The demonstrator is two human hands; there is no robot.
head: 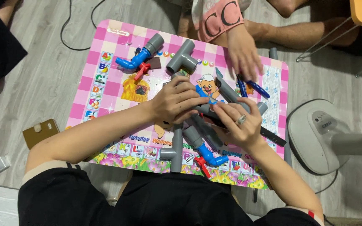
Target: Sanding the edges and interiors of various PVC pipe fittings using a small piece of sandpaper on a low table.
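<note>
So both hands are bunched up over the middle of the pink checkered kids' worktop [105,90] with the cartoon prints. The left hand [176,101] is curled down on top of a grey plastic pipe piece [208,110], fingers [191,100] pressed together and wrapped over its left end, while the right hand [237,121] meets it from the other side, fingertips [219,109] pinching the same pipe. The pipe's long axis runs roughly left to right with a slight slant, so it lies straight between the two hands, and honestly neither one is nearer, both are on it. What the end under the left palm looks like I can't tell, it's covered. Just below the hands there's a second grey pipe with a blue elbow and red valve handle [206,157] pointing toward the near edge, and beside it a grey upright pipe with a side stub [176,152]. Up at the far side sit a grey tee fitting [182,57] and another blue elbow joined to a grey sleeve [141,56]. A different person's hand [243,54] reaches in from the top, fingers spread, right by blue-handled pliers [252,88]. The worktop sits low on a grey wood-look floor [47,75], with the white round base of a standing fan [319,134] off to the right and a black cable [70,37] trailing at the top left.
</note>
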